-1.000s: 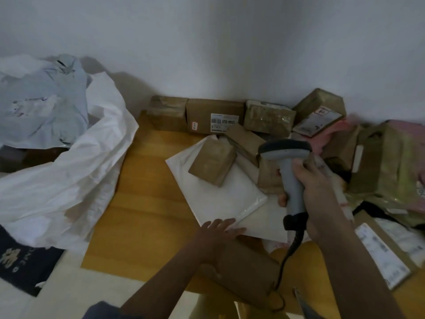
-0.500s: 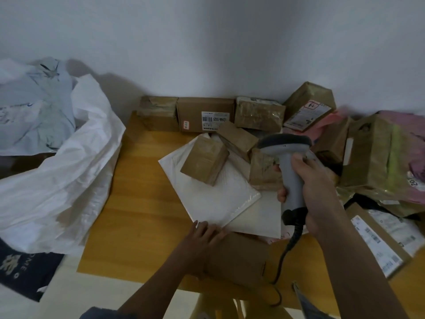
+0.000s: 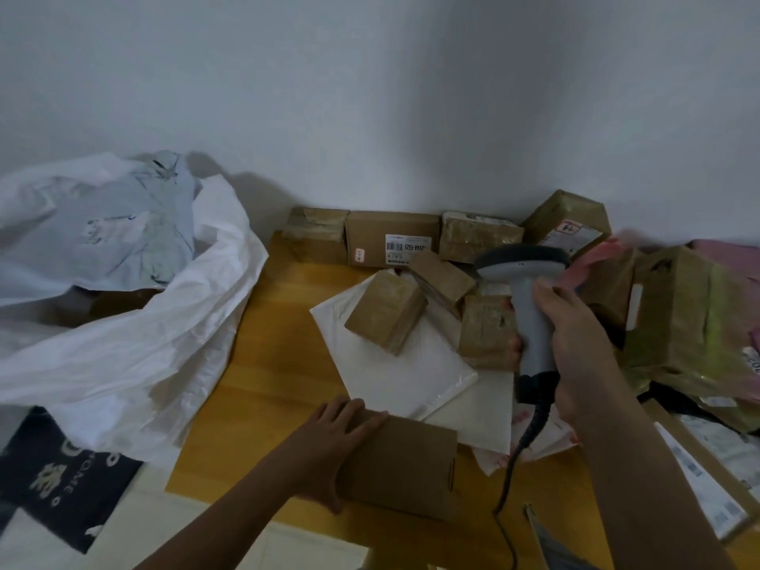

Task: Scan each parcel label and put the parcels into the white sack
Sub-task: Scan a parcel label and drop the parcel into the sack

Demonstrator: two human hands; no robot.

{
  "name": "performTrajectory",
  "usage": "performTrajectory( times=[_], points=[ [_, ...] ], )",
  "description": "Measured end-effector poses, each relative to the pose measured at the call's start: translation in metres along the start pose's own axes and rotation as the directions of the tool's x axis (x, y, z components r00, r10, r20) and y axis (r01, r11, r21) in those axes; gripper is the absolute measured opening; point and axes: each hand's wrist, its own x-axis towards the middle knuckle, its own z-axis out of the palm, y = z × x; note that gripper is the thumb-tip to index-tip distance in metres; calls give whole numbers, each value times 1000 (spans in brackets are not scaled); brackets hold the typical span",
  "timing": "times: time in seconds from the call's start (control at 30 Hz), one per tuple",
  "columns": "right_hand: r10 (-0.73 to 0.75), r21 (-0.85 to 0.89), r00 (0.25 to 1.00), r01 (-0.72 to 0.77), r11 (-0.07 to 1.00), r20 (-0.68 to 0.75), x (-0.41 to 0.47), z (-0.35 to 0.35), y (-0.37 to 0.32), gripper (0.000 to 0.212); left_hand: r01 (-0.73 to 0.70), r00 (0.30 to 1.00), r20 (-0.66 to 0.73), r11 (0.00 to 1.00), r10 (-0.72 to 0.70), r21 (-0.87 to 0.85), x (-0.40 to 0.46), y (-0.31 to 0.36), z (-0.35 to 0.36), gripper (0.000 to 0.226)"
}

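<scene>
My left hand [image 3: 333, 442] grips the left end of a flat brown cardboard parcel [image 3: 405, 466] at the table's front edge, fingers over its top and thumb under it. My right hand [image 3: 575, 343] grips the handle of a grey barcode scanner [image 3: 530, 306], held upright above the pile with its cable hanging down. The white sack [image 3: 123, 322] lies open at the left, with grey mailers inside. Small taped brown boxes [image 3: 386, 312] sit on a white padded mailer [image 3: 395, 372].
A row of brown boxes [image 3: 390, 238] lines the wall at the back of the wooden table [image 3: 263, 388]. More taped parcels and pink mailers [image 3: 691, 314] are heaped at the right. A dark printed bag [image 3: 53, 475] lies on the floor at lower left.
My left hand has drawn back toward me and taken hold of the flat brown parcel's left end. The scanner has stayed roughly where it was over the pile.
</scene>
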Motion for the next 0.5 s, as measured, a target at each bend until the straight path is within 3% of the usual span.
performTrajectory(
  times=[0.17,0.3,0.33,0.4,0.5],
  points=[
    [29,-2,999,-29,1000,21,1,5,-2,19,138,939,-252,929,-232,-343,-12,-25,-13,130],
    [103,-28,994,-103,994,23,3,12,-1,29,42,839,-339,672,-426,-740,-16,-19,-31,116],
    [76,-34,996,-75,997,36,1,13,0,27,-9,833,-313,555,-456,-832,-16,-13,-37,111],
    [11,-80,997,-5,997,71,-4,16,2,18,-140,855,-224,206,-468,-968,-16,3,-50,94],
    [-11,-114,991,27,993,132,-9,20,6,28,-309,929,-197,-362,-315,-879,-14,26,-65,81]
  ],
)
